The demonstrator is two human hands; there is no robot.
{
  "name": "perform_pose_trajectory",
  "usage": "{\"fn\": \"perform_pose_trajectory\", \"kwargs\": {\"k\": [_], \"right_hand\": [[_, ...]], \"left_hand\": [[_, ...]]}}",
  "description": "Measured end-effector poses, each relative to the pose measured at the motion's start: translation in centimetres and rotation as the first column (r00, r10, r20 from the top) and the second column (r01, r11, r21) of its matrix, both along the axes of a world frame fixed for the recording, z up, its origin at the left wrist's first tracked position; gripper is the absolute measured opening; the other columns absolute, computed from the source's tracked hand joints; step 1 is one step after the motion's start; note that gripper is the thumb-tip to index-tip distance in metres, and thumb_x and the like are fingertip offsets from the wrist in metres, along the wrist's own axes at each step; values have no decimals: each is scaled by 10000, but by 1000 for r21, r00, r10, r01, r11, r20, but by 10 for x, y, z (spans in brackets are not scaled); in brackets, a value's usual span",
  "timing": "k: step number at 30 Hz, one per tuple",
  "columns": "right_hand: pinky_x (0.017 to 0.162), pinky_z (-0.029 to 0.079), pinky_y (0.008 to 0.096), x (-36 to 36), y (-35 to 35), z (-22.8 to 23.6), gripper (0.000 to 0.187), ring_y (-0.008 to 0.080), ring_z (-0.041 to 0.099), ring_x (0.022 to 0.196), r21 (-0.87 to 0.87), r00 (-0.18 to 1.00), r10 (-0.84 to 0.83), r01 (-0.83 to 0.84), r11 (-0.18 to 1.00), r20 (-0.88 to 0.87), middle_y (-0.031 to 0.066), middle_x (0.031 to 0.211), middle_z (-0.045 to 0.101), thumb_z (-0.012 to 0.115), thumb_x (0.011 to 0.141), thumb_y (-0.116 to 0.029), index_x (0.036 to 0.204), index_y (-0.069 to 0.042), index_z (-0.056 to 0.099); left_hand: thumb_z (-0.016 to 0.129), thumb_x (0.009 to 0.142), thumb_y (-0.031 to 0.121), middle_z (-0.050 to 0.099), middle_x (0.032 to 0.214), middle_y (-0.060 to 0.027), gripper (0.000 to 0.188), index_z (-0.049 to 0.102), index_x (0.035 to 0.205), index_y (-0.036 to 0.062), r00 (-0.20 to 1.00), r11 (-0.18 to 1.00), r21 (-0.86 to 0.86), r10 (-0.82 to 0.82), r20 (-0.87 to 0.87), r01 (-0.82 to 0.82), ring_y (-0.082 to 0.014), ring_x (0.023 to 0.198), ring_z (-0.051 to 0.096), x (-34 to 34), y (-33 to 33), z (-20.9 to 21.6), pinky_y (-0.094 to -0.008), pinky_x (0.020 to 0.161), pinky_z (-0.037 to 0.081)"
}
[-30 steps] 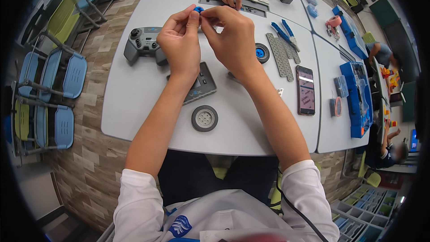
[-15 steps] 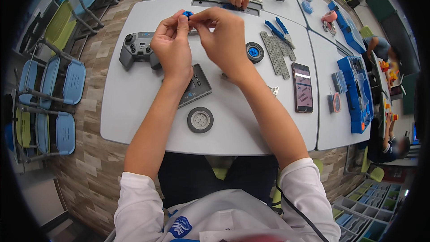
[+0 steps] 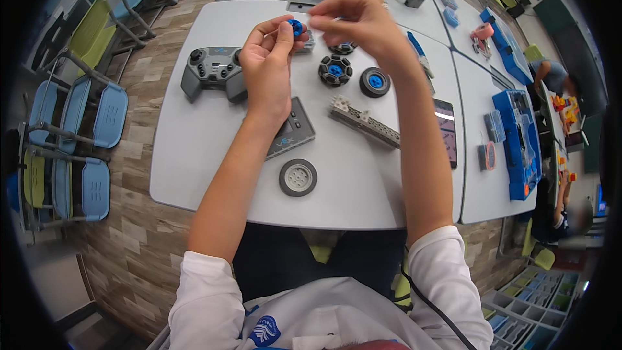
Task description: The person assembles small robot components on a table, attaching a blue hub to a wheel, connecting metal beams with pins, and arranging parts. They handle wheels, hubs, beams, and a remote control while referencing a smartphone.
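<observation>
Left to right: a grey game controller lies on the tabletop; the left hand pinches a small blue piece aloft, fingers closed on it, presenting it to the right hand, whose fingers meet at the tips just beside it, contents indiscernible. Wheels wait below.

We see bright, even light with soft, faint shadows under the hands on the table. Fisheye bending curves its edges; a black vignette rings the frame, and far corners blur.
</observation>
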State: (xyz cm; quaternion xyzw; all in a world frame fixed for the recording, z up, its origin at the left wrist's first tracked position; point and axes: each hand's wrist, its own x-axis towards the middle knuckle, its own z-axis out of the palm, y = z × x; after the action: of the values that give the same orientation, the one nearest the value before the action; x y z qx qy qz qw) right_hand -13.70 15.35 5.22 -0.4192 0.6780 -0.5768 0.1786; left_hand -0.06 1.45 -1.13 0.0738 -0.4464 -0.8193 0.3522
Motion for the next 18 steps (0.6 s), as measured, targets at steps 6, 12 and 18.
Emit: {"fn": "perform_pose_trajectory", "kwargs": {"k": [6, 12, 18], "right_hand": [[839, 661, 428, -114, -47, -30, 160, 328, 831, 925, 209, 628, -143, 453, 867, -765, 184, 987, 847, 828, 893, -57, 1041, -73, 887], [807, 642, 445, -151, -76, -53, 175, 336, 824, 918, 478, 531, 207, 444, 758, -822, 138, 968, 847, 735, 863, 21, 942, -72, 861], [816, 638, 447, -146, -74, -44, 186, 332, 814, 909, 574, 621, 239, 419, 704, -746, 131, 994, 851, 748, 874, 6, 989, -87, 861]], "left_hand": [[679, 1152, 101, 723, 1329, -125, 404, 620, 1516, -65, 995, 968, 231, -101, -15, 101, -175, 1218, 694, 0, -7, 0, -291, 1172, 550], [688, 1135, 74, 714, 1351, -193, 340, 643, 1439, -72, 984, 926, 334, -156, -80, 174, -211, 1273, 698, -1, -7, 3, -293, 1202, 567], [716, 1122, 82, 725, 1353, -199, 331, 656, 1416, -57, 959, 899, 336, -249, -133, 279, -215, 1258, 714, 2, -9, 4, -304, 1189, 580]]}}
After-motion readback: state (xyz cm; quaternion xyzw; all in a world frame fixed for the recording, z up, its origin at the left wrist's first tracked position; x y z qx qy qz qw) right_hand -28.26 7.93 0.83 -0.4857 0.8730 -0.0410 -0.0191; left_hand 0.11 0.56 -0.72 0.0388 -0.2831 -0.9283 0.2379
